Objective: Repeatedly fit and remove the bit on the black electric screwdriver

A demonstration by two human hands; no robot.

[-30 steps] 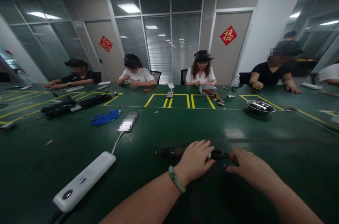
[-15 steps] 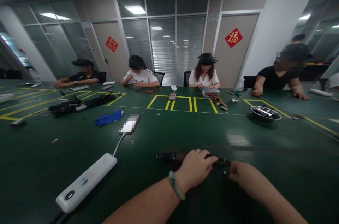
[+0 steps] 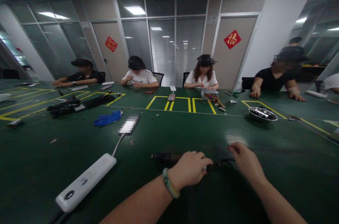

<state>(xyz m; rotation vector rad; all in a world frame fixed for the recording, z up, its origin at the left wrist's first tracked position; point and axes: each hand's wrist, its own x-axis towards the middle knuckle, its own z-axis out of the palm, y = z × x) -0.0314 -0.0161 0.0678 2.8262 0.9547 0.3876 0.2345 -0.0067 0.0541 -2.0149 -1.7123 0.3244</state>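
Note:
A dark, cylindrical electric screwdriver (image 3: 169, 158) lies on its side on the green table, its narrow tip toward the left. My left hand (image 3: 191, 169), with a green bangle at the wrist, is wrapped over its rear part. From its right end a black cord (image 3: 224, 161) runs toward my right hand (image 3: 245, 158) and passes behind or under it. The thumb and fingers of that hand are pinched together above the table. A small dark bit shows at the fingertips, too small to name.
A white power strip (image 3: 87, 183) and a phone (image 3: 129, 125) on a white cable lie at left. Beyond are a blue glove (image 3: 108, 118), a black cable bundle (image 3: 79, 104), a metal bowl (image 3: 262, 113) and a water bottle (image 3: 236, 91). Several people sit across the table.
My right hand has moved up and away from me, fingers still pinched. My left hand and the screwdriver have shifted slightly left. The view has turned a little.

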